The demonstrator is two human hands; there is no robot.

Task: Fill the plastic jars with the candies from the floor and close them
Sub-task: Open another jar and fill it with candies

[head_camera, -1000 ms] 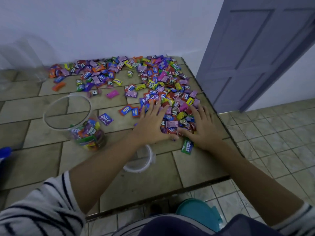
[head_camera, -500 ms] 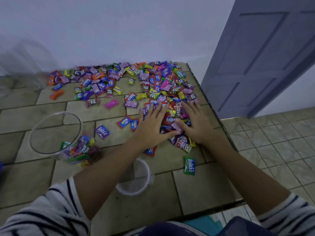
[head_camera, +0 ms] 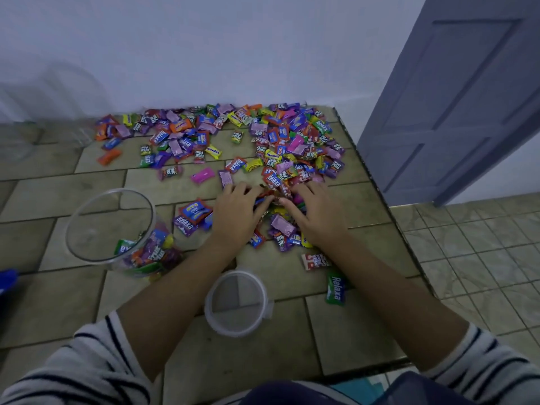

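A wide spread of wrapped candies [head_camera: 280, 135] covers the tiled floor by the wall. My left hand [head_camera: 236, 214] and my right hand [head_camera: 315, 217] press down side by side on the near edge of the heap, fingers curled over a bunch of candies between them. A clear plastic jar [head_camera: 87, 206] stands open to the left of my left arm, with some candies [head_camera: 149, 252] in its bottom. Its clear lid [head_camera: 236, 302] lies on the floor between my forearms. Behind my right hand lie a green candy [head_camera: 335, 290] and a red-white one [head_camera: 314, 261].
A grey-blue door [head_camera: 453, 97] stands ajar at the right, beside the raised floor's edge [head_camera: 388, 200]. Faint clear jars [head_camera: 17, 141] stand at the far left by the wall. A blue object [head_camera: 7, 277] shows at the left edge. Something teal [head_camera: 359, 387] lies below the step.
Both hands have slid further into the heap and closed toward each other, curling over the candies. The green candy has been left behind near my right forearm. The view has tilted up.
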